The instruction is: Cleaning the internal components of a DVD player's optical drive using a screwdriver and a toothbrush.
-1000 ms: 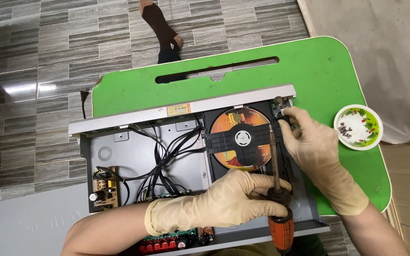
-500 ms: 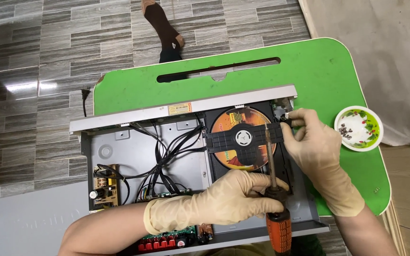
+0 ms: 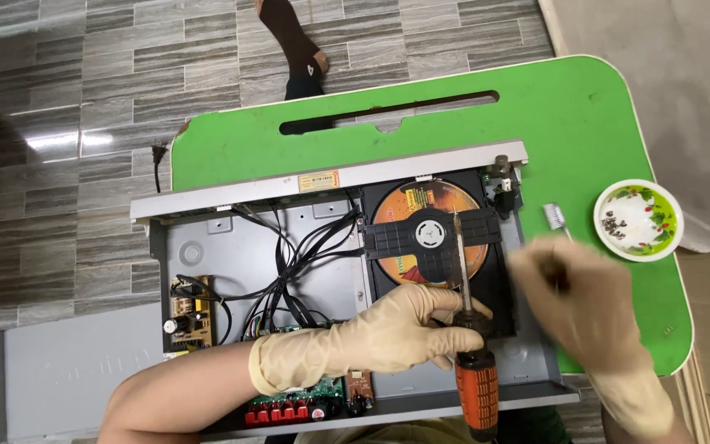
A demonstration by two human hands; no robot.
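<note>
Head view: an opened disc player [image 3: 248,271] lies on the green bench [image 3: 585,123], its lid off so the orange disc [image 3: 421,205] and wiring show. Over the player's near edge, the left hand [image 3: 388,333] is clamped on a screwdriver [image 3: 472,353], tip resting on the disc tray. Right of the player, the blurred right hand [image 3: 581,300] seems pinched on a small grey part [image 3: 554,216], beside a bowl of screws [image 3: 638,220].

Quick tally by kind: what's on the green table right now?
Opened disc player: 1
Disc: 1
Screwdriver: 1
Bowl: 1
Small white part: 1
Gloved hands, left on the screwdriver, right blurred: 2
Total: 7
</note>
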